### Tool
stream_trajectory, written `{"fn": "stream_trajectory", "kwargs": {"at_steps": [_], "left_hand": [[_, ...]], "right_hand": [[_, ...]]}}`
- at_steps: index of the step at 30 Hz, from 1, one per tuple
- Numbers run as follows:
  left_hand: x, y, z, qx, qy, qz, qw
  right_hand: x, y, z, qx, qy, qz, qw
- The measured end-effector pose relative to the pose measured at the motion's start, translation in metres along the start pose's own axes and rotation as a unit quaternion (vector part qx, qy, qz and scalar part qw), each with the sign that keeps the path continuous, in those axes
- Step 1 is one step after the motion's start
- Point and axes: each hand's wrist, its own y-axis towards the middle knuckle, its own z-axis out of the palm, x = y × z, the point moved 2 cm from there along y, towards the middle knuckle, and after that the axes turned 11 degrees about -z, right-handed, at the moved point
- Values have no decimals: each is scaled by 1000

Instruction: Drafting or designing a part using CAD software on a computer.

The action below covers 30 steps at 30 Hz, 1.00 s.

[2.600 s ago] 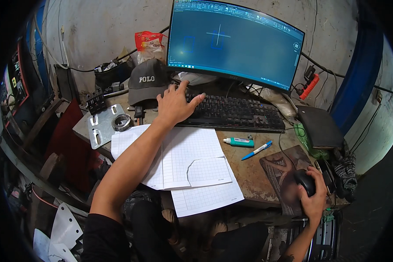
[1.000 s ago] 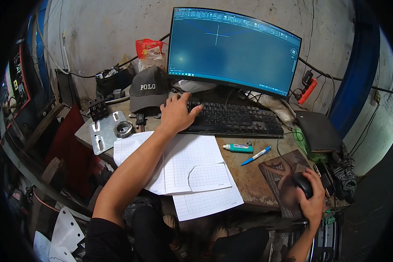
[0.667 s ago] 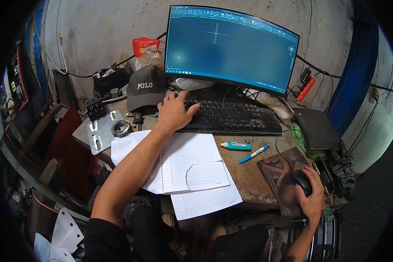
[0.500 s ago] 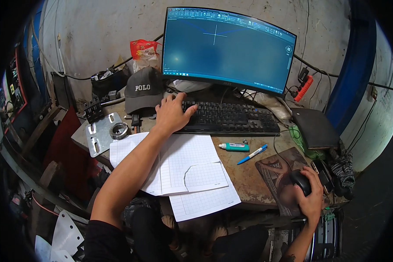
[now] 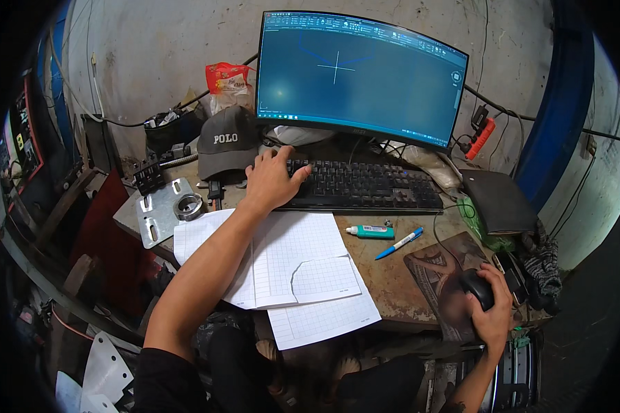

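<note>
My left hand point(image 5: 274, 180) rests on the left end of a black keyboard point(image 5: 372, 187), fingers spread over the keys and holding nothing. My right hand point(image 5: 494, 310) is wrapped round a black computer mouse point(image 5: 475, 288), which sits on a dark patterned mouse pad point(image 5: 430, 279). Behind the keyboard stands a curved monitor point(image 5: 358, 89) showing a drawing program, with a white crosshair and faint blue lines on a dark field. Under my left forearm lie squared paper sheets point(image 5: 310, 234), one with a torn edge. A blue-and-white pen point(image 5: 399, 244) and a green correction-fluid tube point(image 5: 370, 232) lie below the keyboard.
To the left are a dark grey cap point(image 5: 226, 148), a slotted metal plate point(image 5: 160, 224) and a metal ring point(image 5: 188, 206). At the right sit a dark folder-like case point(image 5: 499, 201), a phone point(image 5: 508, 275) and a striped cloth point(image 5: 543, 265). A red power strip point(image 5: 480, 139) hangs by the wall.
On the screen the blue lines have shifted down and more of them show; the crosshair sits slightly lower and further left. Both hands keep nearly the same places.
</note>
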Motion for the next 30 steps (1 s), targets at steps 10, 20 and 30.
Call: {"fn": "stream_trajectory", "kwargs": {"at_steps": [10,20,30], "left_hand": [[0,0,0,2,-5,4,1000],[-8,-7,-2,75,-9,91,993],[-21,-16,1,101,-17,248,963]], "right_hand": [[-2,0,1,-7,-2,-16,1000],[-1,-1,0,2,-10,-19,1000],[-1,1,1,1,-13,-18,1000]]}}
